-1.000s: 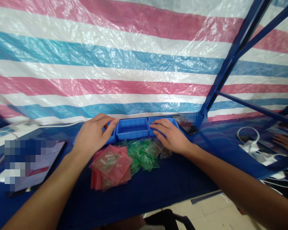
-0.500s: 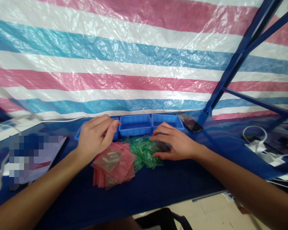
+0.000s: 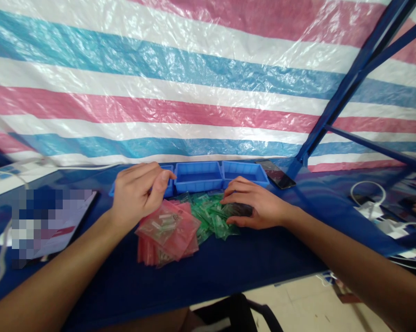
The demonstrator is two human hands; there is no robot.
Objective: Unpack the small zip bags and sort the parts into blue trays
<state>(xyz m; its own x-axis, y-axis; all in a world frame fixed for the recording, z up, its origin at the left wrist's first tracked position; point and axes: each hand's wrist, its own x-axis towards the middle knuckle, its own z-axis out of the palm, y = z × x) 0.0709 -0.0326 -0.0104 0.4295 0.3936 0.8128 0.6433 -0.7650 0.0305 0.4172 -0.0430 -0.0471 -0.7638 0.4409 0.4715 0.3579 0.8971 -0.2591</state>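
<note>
My left hand [image 3: 139,191] hangs over the pile's left end, its fingers curled in and thumb laid against them; what it holds, if anything, is hidden. Just below it lies a stack of pink see-through plastic bags [image 3: 183,233], the top one with small pale pieces inside. My right hand [image 3: 254,203] arches over the right side of a heap of green plastic bags [image 3: 211,214], thumb and fingers apart. Beneath its palm is a dark patch that I cannot make out. Green bags touch the pink stack.
Behind the bags stand three blue trays in a row, including the middle tray [image 3: 197,184] and right tray [image 3: 244,171]. A phone [image 3: 277,175] lies right of them. At left is a tablet [image 3: 69,226]; at right, white cables and plugs [image 3: 370,210]. Striped sheeting [image 3: 194,106] hangs behind.
The view has shifted slightly, so the bags and trays appear a little higher and further right. Both hands keep nearly the same pose over the bags.
</note>
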